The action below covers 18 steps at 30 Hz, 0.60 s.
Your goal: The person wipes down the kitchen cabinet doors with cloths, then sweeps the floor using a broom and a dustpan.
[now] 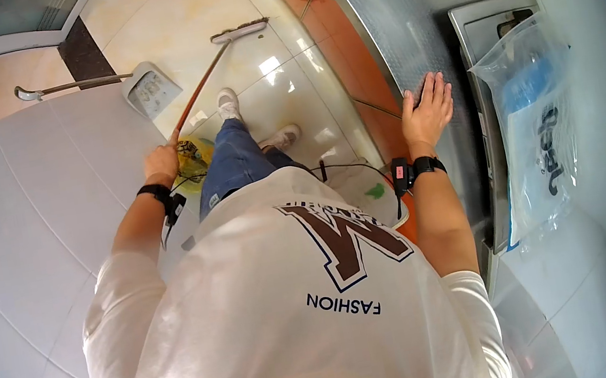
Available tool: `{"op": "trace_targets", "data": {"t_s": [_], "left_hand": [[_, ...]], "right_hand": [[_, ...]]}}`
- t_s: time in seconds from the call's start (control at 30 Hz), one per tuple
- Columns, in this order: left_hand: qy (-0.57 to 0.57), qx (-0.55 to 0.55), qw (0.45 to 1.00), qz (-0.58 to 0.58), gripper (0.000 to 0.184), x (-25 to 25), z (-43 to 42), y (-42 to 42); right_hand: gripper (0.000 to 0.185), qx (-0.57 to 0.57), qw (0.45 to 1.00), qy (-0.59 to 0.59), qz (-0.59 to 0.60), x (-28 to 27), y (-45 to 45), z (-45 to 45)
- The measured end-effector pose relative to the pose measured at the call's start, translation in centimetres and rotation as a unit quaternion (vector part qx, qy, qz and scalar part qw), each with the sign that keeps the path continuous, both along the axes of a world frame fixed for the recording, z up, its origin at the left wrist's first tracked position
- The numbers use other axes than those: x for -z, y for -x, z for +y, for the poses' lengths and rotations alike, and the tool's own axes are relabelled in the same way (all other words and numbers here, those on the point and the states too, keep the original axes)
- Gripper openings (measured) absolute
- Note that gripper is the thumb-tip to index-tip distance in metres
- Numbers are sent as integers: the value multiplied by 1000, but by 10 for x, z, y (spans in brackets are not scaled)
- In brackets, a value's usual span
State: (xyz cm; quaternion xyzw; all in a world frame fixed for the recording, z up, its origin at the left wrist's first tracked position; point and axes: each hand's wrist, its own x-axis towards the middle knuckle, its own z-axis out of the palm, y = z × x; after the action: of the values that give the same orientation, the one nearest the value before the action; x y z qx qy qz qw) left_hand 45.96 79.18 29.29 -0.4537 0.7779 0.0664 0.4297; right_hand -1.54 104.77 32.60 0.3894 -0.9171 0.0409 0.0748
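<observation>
My left hand [161, 165] is closed around the upper end of a broom's red-brown handle [200, 94]. The broom head [240, 32] rests on the tiled floor ahead of my feet. On the right, my right hand [427, 114] is spread with its fingers stretched out over the edge of a metal counter [400, 4], holding nothing. To the left of the broom lies a dustpan [152, 90] with some debris in it; its long handle points left.
A yellow plastic bag [194, 159] sits beside my left leg. Along the left runs a pale panelled wall [14, 237]. An orange band [334, 39] lines the counter's base. A clear plastic package [538, 133] with blue contents is at the right, by a metal-framed panel [476, 24].
</observation>
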Motion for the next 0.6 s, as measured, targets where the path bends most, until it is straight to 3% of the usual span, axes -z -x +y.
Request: {"op": "trace_targets", "data": {"t_s": [0.1,0.2,0.37,0.6], "left_hand": [[-29,-41,998,37,56,-16,16,-15],[-52,-1,998,37,56,-17,33,-42],[-147,-13,989,-25,55,-18,41,-44],[-108,-41,992,-43,56,25,35,-38]], "right_hand": [[62,0,1000,-3,3,-1,-1,0],[62,-1,1000,-5,7,-2,-1,-1],[61,-3,1000,-2,13,-3,-1,-2],[62,-10,1000,-6,26,1,-1,0]]}}
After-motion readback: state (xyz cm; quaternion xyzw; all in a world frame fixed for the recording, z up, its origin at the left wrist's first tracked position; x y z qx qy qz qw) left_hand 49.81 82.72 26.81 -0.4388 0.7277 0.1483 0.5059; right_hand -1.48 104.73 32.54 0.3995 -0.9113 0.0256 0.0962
